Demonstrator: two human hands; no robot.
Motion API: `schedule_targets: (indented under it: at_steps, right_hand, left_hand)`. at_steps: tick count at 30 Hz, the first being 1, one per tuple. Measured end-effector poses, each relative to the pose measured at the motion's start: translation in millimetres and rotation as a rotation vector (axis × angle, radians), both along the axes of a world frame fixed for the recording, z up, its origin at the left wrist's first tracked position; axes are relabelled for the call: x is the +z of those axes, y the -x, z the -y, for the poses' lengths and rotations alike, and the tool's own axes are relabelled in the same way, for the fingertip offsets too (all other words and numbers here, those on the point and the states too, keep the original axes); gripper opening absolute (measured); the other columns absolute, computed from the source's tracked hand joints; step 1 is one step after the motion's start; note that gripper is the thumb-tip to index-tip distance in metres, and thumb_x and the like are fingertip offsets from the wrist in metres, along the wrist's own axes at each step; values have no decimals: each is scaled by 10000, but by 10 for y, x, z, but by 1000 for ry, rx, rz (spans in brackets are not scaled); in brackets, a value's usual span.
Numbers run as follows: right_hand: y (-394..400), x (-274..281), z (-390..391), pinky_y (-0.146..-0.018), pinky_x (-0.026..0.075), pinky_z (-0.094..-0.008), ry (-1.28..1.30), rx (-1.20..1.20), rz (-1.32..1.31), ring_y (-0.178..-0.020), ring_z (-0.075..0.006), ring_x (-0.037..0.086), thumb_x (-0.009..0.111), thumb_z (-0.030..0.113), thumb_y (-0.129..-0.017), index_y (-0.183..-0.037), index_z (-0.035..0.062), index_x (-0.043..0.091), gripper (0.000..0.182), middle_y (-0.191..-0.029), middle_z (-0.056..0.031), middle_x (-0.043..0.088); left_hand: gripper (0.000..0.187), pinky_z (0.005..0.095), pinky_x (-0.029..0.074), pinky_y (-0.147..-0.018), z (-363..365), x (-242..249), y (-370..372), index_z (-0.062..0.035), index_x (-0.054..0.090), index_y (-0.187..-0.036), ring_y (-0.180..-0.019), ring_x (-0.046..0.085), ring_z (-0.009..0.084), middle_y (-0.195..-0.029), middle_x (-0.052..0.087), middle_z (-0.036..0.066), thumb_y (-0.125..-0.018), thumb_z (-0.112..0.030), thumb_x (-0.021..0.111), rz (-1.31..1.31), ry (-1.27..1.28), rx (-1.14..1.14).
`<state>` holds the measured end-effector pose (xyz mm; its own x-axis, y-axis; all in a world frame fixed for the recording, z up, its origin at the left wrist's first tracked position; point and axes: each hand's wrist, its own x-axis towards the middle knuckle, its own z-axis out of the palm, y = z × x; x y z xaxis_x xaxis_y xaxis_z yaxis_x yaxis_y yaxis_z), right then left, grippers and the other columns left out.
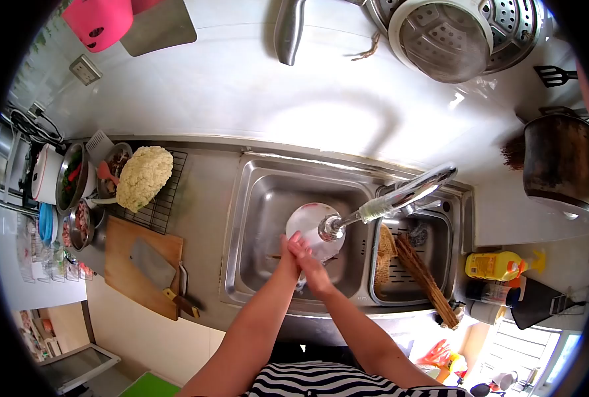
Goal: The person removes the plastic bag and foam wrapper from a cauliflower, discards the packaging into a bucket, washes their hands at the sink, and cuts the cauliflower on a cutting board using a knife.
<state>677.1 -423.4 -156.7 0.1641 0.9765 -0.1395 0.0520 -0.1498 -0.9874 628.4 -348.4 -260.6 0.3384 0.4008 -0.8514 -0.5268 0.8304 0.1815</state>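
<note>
Over the large basin of a steel sink, my left hand and my right hand are pressed together, one against the other. Just above them is the end of the faucet. Below the hands, a round white dish lies in the basin, partly covered by the faucet head and my hands. The fingers overlap, so whether anything small is between them is hidden.
Left of the sink are a cutting board with a cleaver, and a cauliflower on a wire rack beside bowls of food. The smaller basin holds a bundle brush. A yellow bottle lies farther right.
</note>
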Motion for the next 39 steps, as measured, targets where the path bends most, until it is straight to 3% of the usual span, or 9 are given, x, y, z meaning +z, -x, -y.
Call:
schedule_targets:
  at_steps: [5,11,15,21,25,28,31,32,39]
  right_hand:
    - [-232,-179,-127,-1065,217,-337,413,-77,-292,-1293,-317,317,182,424,-973,-1373,9,299,588,-1383,-197,353]
    - [-16,19,46,-1060,237,-348,10,-91,-17,-1281,-260,349,292,348,-973,-1352,14,348,508,-1360,-153,406]
    - [-332,-371,-320,-781,463,-360,403,-769,-1136,-905,-262,527,418,242,-904,-1070,-15,494,315,-1042,-135,528]
    - [-390,-996,-447,-833,470,-347,282,-783,-1747,-910,-254,566,370,150,-882,-1055,-7,540,289,-996,-131,587]
    - [-114,-386,-87,-980,377,-373,146,-343,-1050,-1125,-265,490,365,287,-935,-1127,-17,548,404,-1228,-188,497]
    - [155,152,43,-1096,127,-330,20,-13,19,-1349,-254,211,308,393,-967,-1340,-23,364,563,-1426,-158,304]
    - [63,-499,-12,-1102,88,-354,109,-169,3,-1353,-283,194,253,397,-975,-1389,39,290,549,-1448,-167,257]
    - [-7,-941,-38,-1106,72,-366,359,-155,-14,-1357,-299,180,231,419,-974,-1407,32,230,580,-1449,-171,251]
    - [187,184,112,-1075,212,-346,-15,-289,-93,-1294,-296,305,358,322,-965,-1318,41,391,452,-1354,-164,395]
  left_hand:
    - [782,360,362,-974,119,626,-215,-37,378,-1297,-1070,501,238,-1237,512,125,-858,-670,244,191,-155,-168]
    - [709,420,452,-811,-156,315,-83,-56,361,-1278,-871,542,238,-1055,575,108,-889,-632,221,-362,-63,-8]
    - [592,341,463,-689,-35,242,2,-43,444,-1207,-765,562,186,-915,599,74,-920,-537,289,4,-62,23]
    - [390,306,471,-820,-37,21,49,-36,607,-982,-855,592,175,-925,630,55,-937,-375,420,150,-237,-99]
    - [412,327,437,-896,-35,-298,229,-44,575,-1057,-982,546,182,-1056,593,84,-930,-397,403,960,-104,-208]
    - [548,388,350,-985,121,502,154,-108,458,-1229,-1113,464,230,-1220,504,101,-918,-536,317,176,-127,-81]
    - [615,362,364,-966,274,-185,26,-104,476,-1193,-1070,484,201,-1135,538,72,-894,-614,305,85,-213,-138]
    - [625,332,402,-886,297,346,-55,-112,496,-1136,-943,496,174,-985,542,34,-873,-650,315,170,-156,-188]
    - [745,358,438,-878,17,508,-78,-65,444,-1177,-955,539,226,-1080,548,103,-842,-705,259,-283,-57,-90]
